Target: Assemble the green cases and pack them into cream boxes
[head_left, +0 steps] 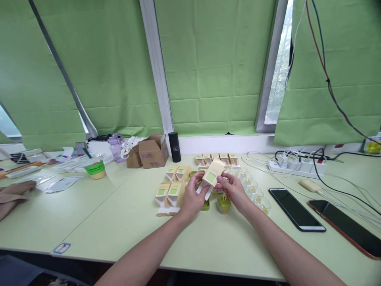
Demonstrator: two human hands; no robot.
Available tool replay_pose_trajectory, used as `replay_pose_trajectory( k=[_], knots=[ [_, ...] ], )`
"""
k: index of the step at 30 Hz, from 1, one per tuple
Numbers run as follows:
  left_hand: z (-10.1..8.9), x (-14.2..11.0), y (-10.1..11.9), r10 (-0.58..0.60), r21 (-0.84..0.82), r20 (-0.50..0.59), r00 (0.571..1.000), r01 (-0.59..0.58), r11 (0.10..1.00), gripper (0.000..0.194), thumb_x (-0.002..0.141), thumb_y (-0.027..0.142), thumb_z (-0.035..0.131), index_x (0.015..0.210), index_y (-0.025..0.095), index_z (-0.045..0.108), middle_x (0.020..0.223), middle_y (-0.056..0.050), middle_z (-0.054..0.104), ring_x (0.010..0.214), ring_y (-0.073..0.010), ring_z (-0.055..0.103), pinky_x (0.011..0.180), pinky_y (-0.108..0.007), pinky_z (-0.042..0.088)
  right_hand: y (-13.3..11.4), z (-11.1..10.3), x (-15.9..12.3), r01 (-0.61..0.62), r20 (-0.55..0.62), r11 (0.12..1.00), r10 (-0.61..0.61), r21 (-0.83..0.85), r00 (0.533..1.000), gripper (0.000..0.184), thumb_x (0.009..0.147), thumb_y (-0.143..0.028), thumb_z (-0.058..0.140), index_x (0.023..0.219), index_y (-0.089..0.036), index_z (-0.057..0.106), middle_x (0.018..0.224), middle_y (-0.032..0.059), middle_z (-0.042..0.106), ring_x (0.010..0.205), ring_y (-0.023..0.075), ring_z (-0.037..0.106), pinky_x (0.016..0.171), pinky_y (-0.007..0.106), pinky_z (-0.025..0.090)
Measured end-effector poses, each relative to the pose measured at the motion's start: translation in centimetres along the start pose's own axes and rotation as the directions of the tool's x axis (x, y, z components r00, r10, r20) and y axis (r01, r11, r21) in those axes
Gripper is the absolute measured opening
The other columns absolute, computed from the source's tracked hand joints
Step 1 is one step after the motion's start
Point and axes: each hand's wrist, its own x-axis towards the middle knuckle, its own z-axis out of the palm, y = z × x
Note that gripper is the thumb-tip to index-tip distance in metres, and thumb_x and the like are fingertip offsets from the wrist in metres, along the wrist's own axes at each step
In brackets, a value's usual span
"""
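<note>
My left hand (192, 197) and my right hand (233, 189) together hold a small cream box with a green label (212, 174) above the pale green table (119, 222); its white flap hangs open at the lower end. Both hands have fingers closed on the box. Several similar boxes (170, 191) stand just left of my left hand, and another row (217, 159) stands farther back. Small green containers (224, 204) sit below my hands. A line of clear lids with yellow pieces (255, 191) runs to the right of my right hand.
Two phones (296, 209) (348, 232) lie at right, near a power strip (296, 166) with cables. A black bottle (174, 147), a brown carton (152, 151) and a cup (95, 169) stand at the back. Another person's hand (16, 187) rests at far left.
</note>
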Motion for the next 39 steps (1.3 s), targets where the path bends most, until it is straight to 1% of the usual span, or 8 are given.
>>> replay_pose_trajectory(
  k=[5, 9, 12, 16, 21, 26, 34, 39],
  knots=[
    [-0.1, -0.1, -0.4, -0.002, -0.015, 0.024, 1.0, 0.003, 1.0, 0.032, 0.093, 0.03, 0.071, 0.124, 0.026, 0.063, 0.125, -0.009, 0.07, 0.12, -0.0279, 0.065, 0.103, -0.043, 0.05, 0.0, 0.0, 0.0, -0.016, -0.004, 1.0, 0.016, 0.021, 1.0, 0.059, 0.063, -0.06, 0.094, 0.098, -0.019, 0.07, 0.083, 0.0067, 0.081, 0.067, 0.0195, 0.075, 0.064, 0.029, 0.056],
    [-0.3, -0.3, -1.0, -0.015, -0.062, 0.107, 0.994, 0.021, 0.998, 0.038, 0.103, 0.043, 0.056, 0.136, 0.025, 0.058, 0.131, -0.011, 0.07, 0.114, -0.0279, 0.068, 0.095, -0.04, 0.054, -0.1, -0.2, 0.0, -0.034, -0.016, 0.998, 0.035, 0.061, 0.999, 0.057, 0.064, -0.058, 0.095, 0.096, -0.019, 0.069, 0.082, 0.0066, 0.08, 0.065, 0.0176, 0.074, 0.063, 0.028, 0.056],
    [-0.4, -0.3, -1.3, -0.024, -0.034, 0.085, 0.996, 0.027, 0.999, 0.036, 0.106, 0.044, 0.051, 0.134, 0.024, 0.06, 0.129, -0.011, 0.071, 0.11, -0.0272, 0.07, 0.089, -0.038, 0.055, 0.0, -0.2, 0.1, -0.03, 0.001, 0.998, 0.03, 0.057, 1.0, 0.056, 0.065, -0.057, 0.095, 0.097, -0.019, 0.069, 0.082, 0.0066, 0.08, 0.064, 0.0169, 0.074, 0.062, 0.027, 0.056],
    [-0.3, -0.1, -1.0, 0.013, 0.049, 0.023, 1.0, -0.014, 0.999, 0.029, 0.104, 0.037, 0.054, 0.128, 0.023, 0.062, 0.128, -0.011, 0.071, 0.114, -0.0256, 0.068, 0.092, -0.037, 0.054, 0.3, -0.2, 0.1, -0.024, 0.007, 0.999, 0.024, 0.029, 1.0, 0.058, 0.064, -0.057, 0.095, 0.098, -0.018, 0.069, 0.081, 0.006, 0.08, 0.062, 0.0163, 0.073, 0.06, 0.026, 0.055],
    [-0.2, 0.2, -0.2, -0.021, 0.083, -0.03, 0.999, 0.023, 0.996, 0.021, 0.095, 0.032, 0.067, 0.114, 0.023, 0.066, 0.117, -0.009, 0.073, 0.111, -0.0242, 0.068, 0.09, -0.035, 0.053, 0.4, -0.4, 0.2, -0.022, 0.015, 1.0, 0.022, -0.003, 1.0, 0.057, 0.065, -0.058, 0.094, 0.097, -0.02, 0.067, 0.081, 0.0058, 0.081, 0.064, 0.0164, 0.074, 0.062, 0.026, 0.056],
    [-0.2, 0.1, 0.4, -0.039, 0.075, 0.01, 0.999, 0.038, 0.996, 0.04, 0.081, 0.024, 0.081, 0.117, 0.023, 0.063, 0.12, -0.008, 0.071, 0.113, -0.0249, 0.067, 0.094, -0.036, 0.052, -0.1, -0.2, 0.0, -0.023, -0.034, 1.0, 0.023, -0.009, 0.999, 0.061, 0.062, -0.061, 0.095, 0.097, -0.02, 0.066, 0.071, 0.0035, 0.077, 0.059, 0.0164, 0.07, 0.059, 0.026, 0.054],
    [-0.5, 0.0, 0.7, -0.007, 0.046, 0.026, 1.0, 0.006, 0.999, 0.033, 0.094, 0.045, 0.07, 0.115, 0.02, 0.065, 0.118, -0.013, 0.071, 0.111, -0.0263, 0.068, 0.089, -0.036, 0.056, 0.0, 0.3, 0.1, 0.008, -0.068, 0.997, -0.014, -0.081, 0.998, 0.066, 0.062, -0.065, 0.091, 0.101, -0.023, 0.057, 0.068, -0.0004, 0.075, 0.055, 0.0143, 0.065, 0.053, 0.024, 0.046],
    [-0.5, 0.4, 0.2, -0.092, -0.112, 0.01, 0.996, 0.092, 0.989, 0.044, 0.089, 0.051, 0.076, 0.117, 0.019, 0.064, 0.121, -0.014, 0.072, 0.114, -0.0276, 0.069, 0.088, -0.035, 0.058, -0.4, 0.6, -0.4, 0.06, 0.026, 0.994, -0.058, -0.095, 0.998, 0.071, 0.064, -0.063, 0.091, 0.111, -0.026, 0.052, 0.083, 0.0023, 0.081, 0.068, 0.0194, 0.073, 0.062, 0.027, 0.053]
  ],
)
